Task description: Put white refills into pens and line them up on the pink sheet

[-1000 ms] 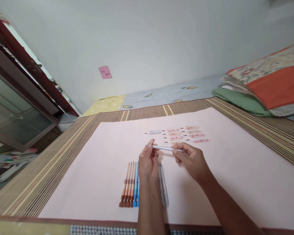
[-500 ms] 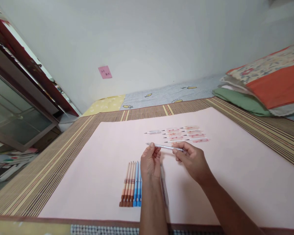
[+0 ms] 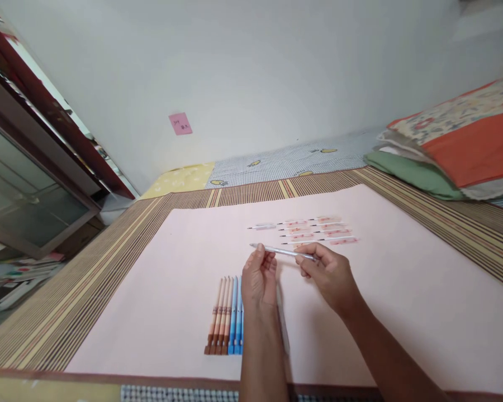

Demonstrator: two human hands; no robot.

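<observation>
Between my two hands a slim, whitish translucent pen (image 3: pixel 283 251) is held level above a pink sheet (image 3: pixel 151 279). The fingertips of my left hand (image 3: pixel 260 273) pinch it near its pointed end. My right hand (image 3: pixel 329 271) grips its other end. Beneath and left of my left forearm lie brown-and-cream pens (image 3: pixel 220 315) and blue pens (image 3: pixel 235 315) in a neat row, partly hidden by the arm. Another pale pen (image 3: pixel 283 324) shows just right of that forearm. Beyond my hands, several pen refills (image 3: pixel 298 229) with pinkish parts lie in rows, and a greyish one (image 3: pixel 262 226) sits left of them.
The sheet lies on a striped mat (image 3: pixel 121 240) over a patterned bedcover (image 3: pixel 272 162) against a white wall (image 3: pixel 276 72). A pink note (image 3: pixel 180 123) is stuck on the wall. Folded bedding (image 3: pixel 465 145) is piled at right, and a glass-panelled cabinet (image 3: pixel 29 190) stands at left.
Almost nothing differs. The view and my left hand have shifted very slightly; both hands keep the same hold on the pen.
</observation>
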